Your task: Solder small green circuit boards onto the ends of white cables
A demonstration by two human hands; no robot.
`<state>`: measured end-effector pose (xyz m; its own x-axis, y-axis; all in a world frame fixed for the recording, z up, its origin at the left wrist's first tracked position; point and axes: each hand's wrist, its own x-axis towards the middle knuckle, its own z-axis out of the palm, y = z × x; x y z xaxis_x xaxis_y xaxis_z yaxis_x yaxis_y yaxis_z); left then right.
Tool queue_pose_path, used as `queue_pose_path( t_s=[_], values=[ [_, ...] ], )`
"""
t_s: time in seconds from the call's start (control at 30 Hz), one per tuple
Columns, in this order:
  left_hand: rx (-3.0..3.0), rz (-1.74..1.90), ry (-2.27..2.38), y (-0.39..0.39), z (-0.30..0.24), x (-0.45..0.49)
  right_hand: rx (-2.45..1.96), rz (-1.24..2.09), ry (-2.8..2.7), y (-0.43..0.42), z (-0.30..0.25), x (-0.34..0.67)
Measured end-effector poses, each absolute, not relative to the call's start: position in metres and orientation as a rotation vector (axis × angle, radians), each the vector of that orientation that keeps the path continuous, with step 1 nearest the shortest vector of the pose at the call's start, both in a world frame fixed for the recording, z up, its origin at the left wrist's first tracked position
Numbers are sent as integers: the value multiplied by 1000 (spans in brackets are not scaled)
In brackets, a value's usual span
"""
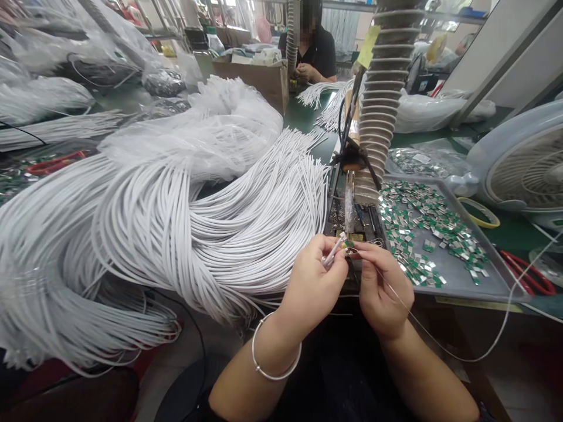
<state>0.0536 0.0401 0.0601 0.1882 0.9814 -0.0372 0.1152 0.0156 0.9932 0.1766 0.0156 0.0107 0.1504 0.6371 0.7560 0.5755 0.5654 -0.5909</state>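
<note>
My left hand (314, 281) is closed around a white cable (333, 251), its end pointing up toward the iron. My right hand (387, 290) pinches a thin silvery solder wire (398, 298), which trails down and loops off to the right. Between the fingertips of both hands sits a small green circuit board (349, 243); which fingers bear it I cannot tell. Just above it stands a soldering iron (349, 202), mounted upright with its tip down. The exact contact at the tip is too small to make out.
A large bundle of white cables (211, 228) fills the left side. At right are a grey tray (497, 266) of small green boards, a fan (523, 164), yellow tape (481, 220) and red-handled scissors (528, 272). A ribbed hose (382, 99) hangs ahead; a co-worker (323, 53) sits opposite.
</note>
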Motion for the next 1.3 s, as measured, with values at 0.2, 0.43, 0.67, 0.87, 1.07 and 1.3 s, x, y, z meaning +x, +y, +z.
queue_pose_path(
  t_s=[0.2,0.43,0.67,0.87,1.07,1.3],
  values=[
    [1356,1002,1150,38,64,53,-1076,40,-1516,15,13,176],
    [1327,1030,1132,36,66,53,-1083,24,-1516,15,15,174],
    [1357,1049,1132,37,62,53,-1078,19,-1521,16,18,173],
    [1333,1038,1099,34,60,52,-1086,36,-1528,14,16,174],
    [1374,1024,1078,33,53,51,-1094,16,-1556,10,14,175],
    [1525,948,1044,26,43,42,-1096,34,-1628,2,13,179]
  ],
)
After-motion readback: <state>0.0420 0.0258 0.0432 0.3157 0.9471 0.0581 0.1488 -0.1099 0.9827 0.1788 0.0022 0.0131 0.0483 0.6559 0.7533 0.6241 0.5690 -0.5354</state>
